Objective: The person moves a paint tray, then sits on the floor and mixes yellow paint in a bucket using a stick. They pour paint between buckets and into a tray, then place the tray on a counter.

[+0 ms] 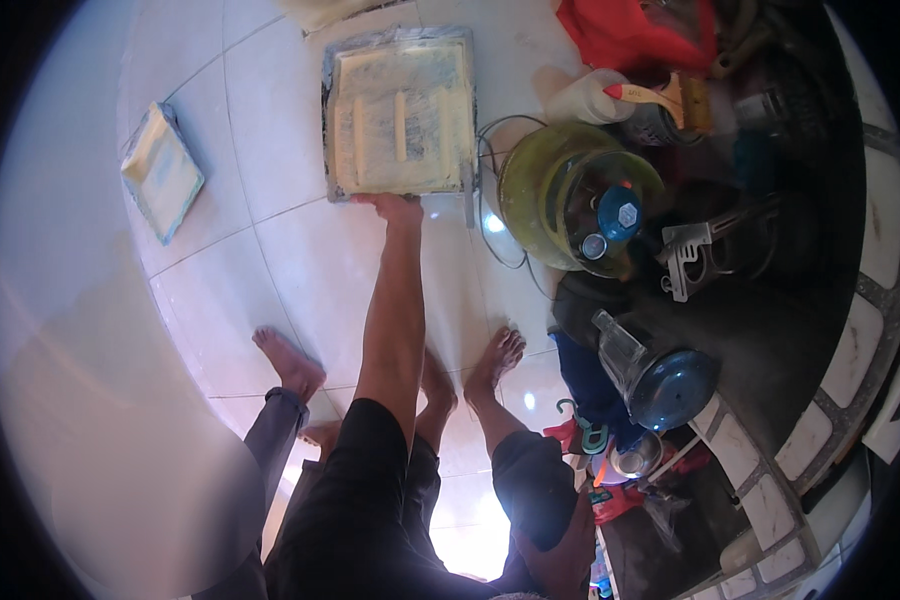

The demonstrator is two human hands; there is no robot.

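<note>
My left arm (390, 300) stretches forward from a black sleeve. At its end my left hand (390, 206) is closed on the near edge of a square tray (402, 178), whose fingers are partly hidden by the rim. The tray is cream-coloured and smeared, with a raised grey border and ridges across its bed. It appears to rest on the tiled floor, though I cannot tell whether its near edge is lifted. Farther left lies a smaller, pale, smeared tray (167, 178), apart from my hand. My right hand does not show.
Right of the tray stands a green gas cylinder (530, 190) with a blue-knobbed regulator (620, 213) and a thin cable beside it. Behind are a wooden-handled brush (660, 98) and a red bag (635, 35). A blue-based jug (674, 388) sits nearer. Bare feet (497, 360) stand on the tiles.
</note>
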